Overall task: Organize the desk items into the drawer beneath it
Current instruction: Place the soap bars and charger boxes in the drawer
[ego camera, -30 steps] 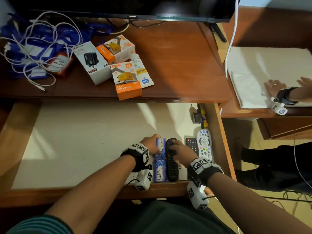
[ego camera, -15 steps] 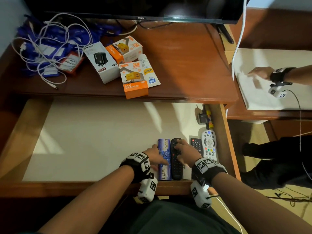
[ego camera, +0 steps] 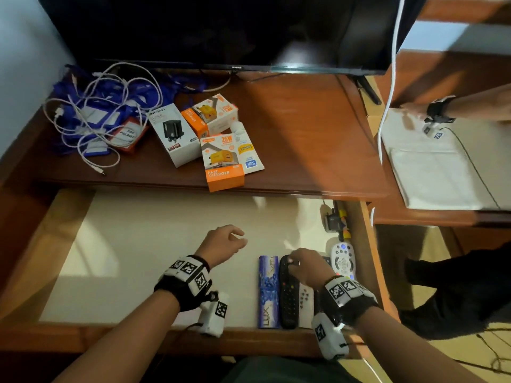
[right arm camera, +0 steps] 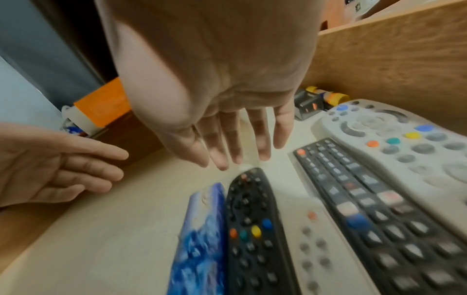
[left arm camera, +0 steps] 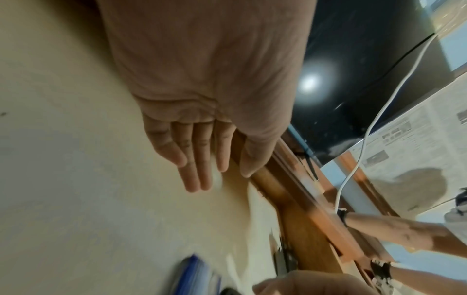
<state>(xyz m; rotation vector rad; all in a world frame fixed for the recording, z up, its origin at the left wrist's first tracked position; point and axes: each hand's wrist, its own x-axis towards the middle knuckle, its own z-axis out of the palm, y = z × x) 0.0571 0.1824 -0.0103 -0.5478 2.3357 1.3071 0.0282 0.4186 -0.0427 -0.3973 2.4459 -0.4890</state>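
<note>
The drawer (ego camera: 69,244) stands pulled out, lined in cream. At its front right a blue Lux soap box (ego camera: 267,293), a black remote (ego camera: 289,299), a small white remote (ego camera: 305,302) and a grey remote (ego camera: 343,258) lie side by side. My right hand (ego camera: 293,261) is over the black remote's (right arm camera: 252,219) far end with straight fingers (right arm camera: 262,143), gripping nothing. My left hand (ego camera: 235,240) hovers above the bare liner, left of the soap box (right arm camera: 199,239), its fingers (left arm camera: 202,159) straight and empty. On the desk top lie charger boxes (ego camera: 221,158), a white box (ego camera: 172,134), a tube (ego camera: 247,153) and tangled cables (ego camera: 96,120).
A dark TV (ego camera: 221,31) stands at the back of the desk (ego camera: 304,134). A plug adapter and markers (ego camera: 336,219) sit in the drawer's far right corner. Another person's hand (ego camera: 414,111) rests on a white cloth (ego camera: 431,175) on the side table to the right.
My left hand has let go of the soap box and moved up and left over the bare liner. My right hand stays at the black remote's far end, fingers now straightened.
</note>
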